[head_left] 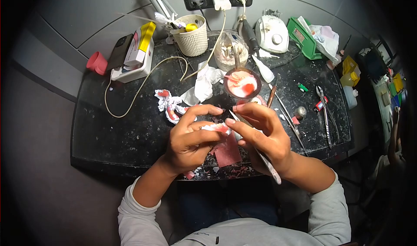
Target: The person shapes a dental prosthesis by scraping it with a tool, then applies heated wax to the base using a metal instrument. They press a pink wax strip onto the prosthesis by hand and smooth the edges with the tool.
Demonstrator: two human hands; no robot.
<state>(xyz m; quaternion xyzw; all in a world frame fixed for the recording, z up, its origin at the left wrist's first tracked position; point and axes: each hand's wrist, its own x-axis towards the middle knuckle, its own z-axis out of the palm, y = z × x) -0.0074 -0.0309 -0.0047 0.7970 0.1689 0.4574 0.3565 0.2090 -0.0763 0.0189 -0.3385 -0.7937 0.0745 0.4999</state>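
Observation:
Between the fingers and thumb of my left hand (pixel 191 137) is a small pink-and-white piece (pixel 217 127), which looks like pink wax on white plaster. Its far side is hidden by the fingers. My right hand (pixel 267 137) is closed around a slim metal wax knife (pixel 268 164). The knife's pointed tip rises just above the piece, its handle slanting down toward me. A sheet of pink wax (pixel 228 154) lies on the bench below both hands. Crumpled white paper (pixel 170 107) with pink pieces rests beyond my left hand.
A small pan (pixel 242 84) with pink and white wax stands ahead, before a cloudy jar (pixel 231 50). Pliers (pixel 325 116) and a red lighter (pixel 320 104) lie right. A cable (pixel 143 83) crosses the left. A white box-like machine (pixel 272 33) and green bin (pixel 306 37) stand behind.

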